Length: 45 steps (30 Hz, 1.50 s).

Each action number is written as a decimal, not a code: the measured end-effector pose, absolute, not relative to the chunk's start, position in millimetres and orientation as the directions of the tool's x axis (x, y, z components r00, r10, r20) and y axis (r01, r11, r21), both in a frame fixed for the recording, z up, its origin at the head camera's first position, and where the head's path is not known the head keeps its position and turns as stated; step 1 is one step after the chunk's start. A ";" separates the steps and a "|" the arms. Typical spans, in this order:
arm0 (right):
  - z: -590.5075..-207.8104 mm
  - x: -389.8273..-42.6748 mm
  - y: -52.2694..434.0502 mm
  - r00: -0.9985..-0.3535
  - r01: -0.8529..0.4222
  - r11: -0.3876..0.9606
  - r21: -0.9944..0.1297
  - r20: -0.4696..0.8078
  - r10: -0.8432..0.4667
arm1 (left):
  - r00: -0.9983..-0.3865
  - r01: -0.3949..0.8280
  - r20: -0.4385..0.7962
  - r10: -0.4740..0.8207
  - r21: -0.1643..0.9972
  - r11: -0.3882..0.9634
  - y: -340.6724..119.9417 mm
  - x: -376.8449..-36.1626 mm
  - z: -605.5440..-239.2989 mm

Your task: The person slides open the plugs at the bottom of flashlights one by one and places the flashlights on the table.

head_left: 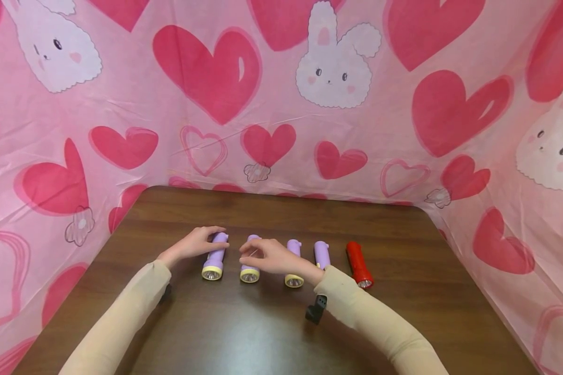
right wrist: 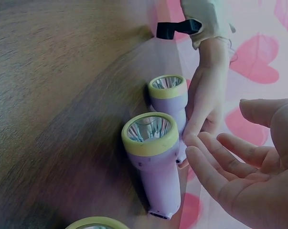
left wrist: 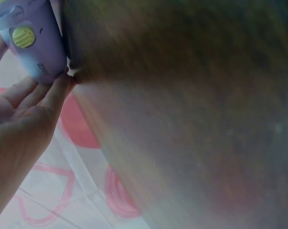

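Tabletop (head_left: 244,328), flashlight (head_left: 249,275) partly behind right hand (head_left: 274,256)

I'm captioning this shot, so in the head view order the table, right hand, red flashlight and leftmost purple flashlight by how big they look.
1. Table
2. Right hand
3. Red flashlight and leftmost purple flashlight, unranked: they look about alike, and the left hand partly covers the purple one.

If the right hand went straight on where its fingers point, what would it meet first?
Probably the left hand, which grips the leftmost yellow-rimmed lavender cylindrical flashlight. Depth is unclear; if the right hand runs lower, the matching second flashlight from the left might come first.
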State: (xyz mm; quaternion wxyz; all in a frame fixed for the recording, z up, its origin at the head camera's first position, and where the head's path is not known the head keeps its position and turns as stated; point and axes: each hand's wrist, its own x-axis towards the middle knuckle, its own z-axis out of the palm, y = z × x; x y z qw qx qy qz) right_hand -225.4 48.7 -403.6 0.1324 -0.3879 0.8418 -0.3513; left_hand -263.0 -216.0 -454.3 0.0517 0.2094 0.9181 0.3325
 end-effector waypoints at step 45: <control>-404.5 -205.0 -6.9 -0.769 -0.418 0.645 -0.640 -0.130 -0.626 | -0.901 0.372 0.074 0.428 0.642 0.671 -217.9 -262.0 -456.4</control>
